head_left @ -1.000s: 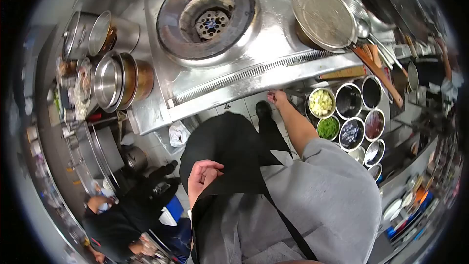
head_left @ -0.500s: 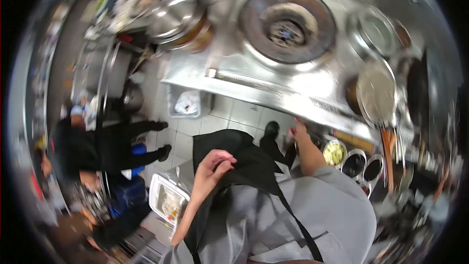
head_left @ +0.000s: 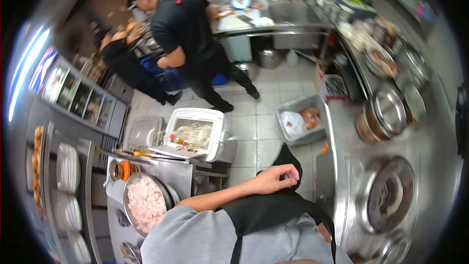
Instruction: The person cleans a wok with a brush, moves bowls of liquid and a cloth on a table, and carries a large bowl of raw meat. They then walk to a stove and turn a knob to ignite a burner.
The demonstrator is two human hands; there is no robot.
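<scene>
My left hand [head_left: 278,178] is in front of the black apron [head_left: 273,210], with its fingers curled in towards the thumb and nothing visible in them. It touches no object that I can make out. My right hand does not show; only a small patch of skin is visible beside the apron's right edge. A grey bin [head_left: 300,137] with a white bag [head_left: 293,123] stands on the floor beyond my left hand. To the left is an open white cooler [head_left: 217,139] with pale contents.
A large bowl of pale raw meat [head_left: 145,203] sits on the left counter. Two people in black, one nearer [head_left: 183,24] and one farther [head_left: 124,61], stand beyond the cooler. Along the right run a steel counter with pots [head_left: 389,110] and a round burner [head_left: 391,193].
The view has swung left, away from the burner, towards the cooler and the people. My right hand has left the view. My left hand stays curled before the apron.
</scene>
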